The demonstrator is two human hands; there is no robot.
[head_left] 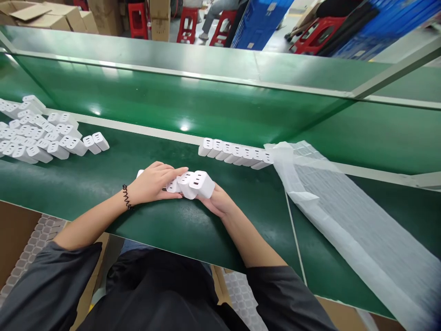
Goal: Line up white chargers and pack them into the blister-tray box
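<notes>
Just above the green bench, several white USB charger blocks [201, 184] sit side by side between my two hands, their port faces turned toward me. My left hand [153, 184] is closed over the left part of this group, thumb below and fingers on top; a white corner shows past its far side. At the right end, my right hand [217, 200] grips the group from behind and below, its fingers mostly hidden by the blocks. Beyond my hands, a neat row of chargers [237, 154] stands against the back rail. A large cluster of loose chargers [41, 133] covers the bench at left.
A long strip of translucent white wrapping [344, 220] lies across the bench on the right, touching the row's end. Boxes with packed cells [31, 248] stand below the front edge. Past the green partition [155, 92] are red stools [188, 25], blue crates [262, 20] and seated people.
</notes>
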